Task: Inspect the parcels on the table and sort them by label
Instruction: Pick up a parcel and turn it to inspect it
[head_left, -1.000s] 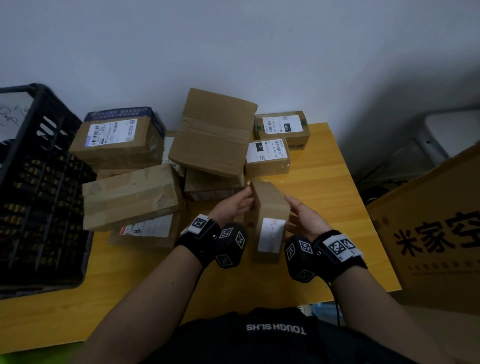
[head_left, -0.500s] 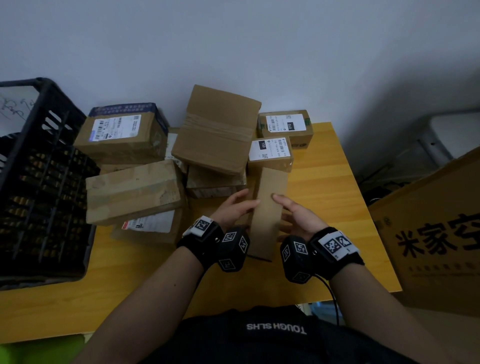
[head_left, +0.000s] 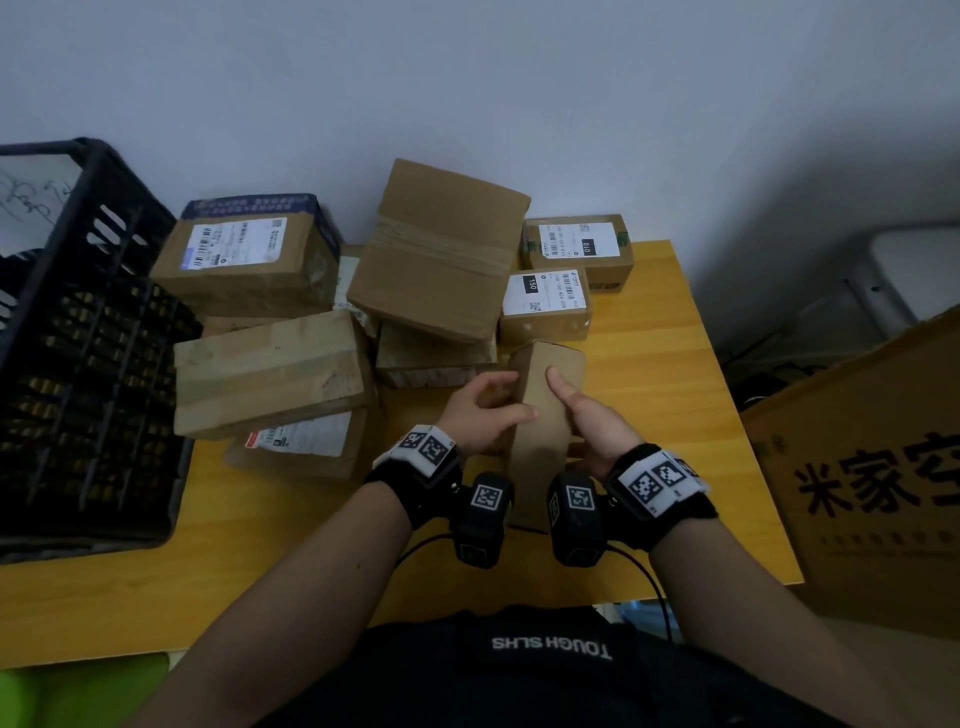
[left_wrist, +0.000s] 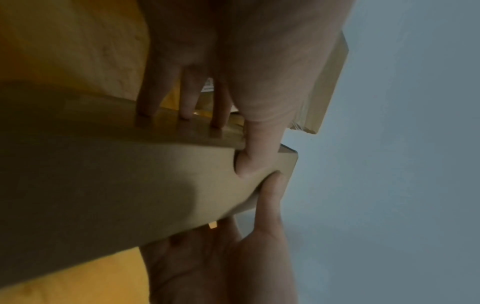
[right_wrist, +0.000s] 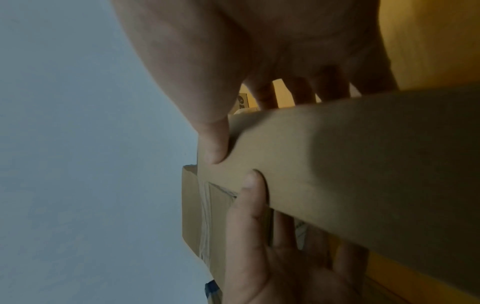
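A narrow brown parcel (head_left: 545, 415) is held just above the yellow table (head_left: 670, 395), a plain cardboard face turned up and no label showing. My left hand (head_left: 519, 397) grips its left side, thumb on top and fingers against the side. My right hand (head_left: 576, 415) grips the right side, thumb lying across the top. In the left wrist view the parcel (left_wrist: 116, 174) fills the middle, with several fingertips (left_wrist: 187, 115) pressed on its edge. The right wrist view shows both thumbs meeting on the parcel (right_wrist: 363, 174).
Several parcels are piled behind: a labelled box (head_left: 244, 254) at back left, a big plain tilted box (head_left: 441, 249), a box marked 150 (head_left: 545, 301), one marked 010 (head_left: 579, 244), a long taped box (head_left: 270, 379). A black crate (head_left: 78, 338) stands left, a yellow carton (head_left: 872, 467) right.
The parcel has been turned in my hands: its white label faced me a second ago and a plain brown face is up now. Both thumbs have shifted onto the top.
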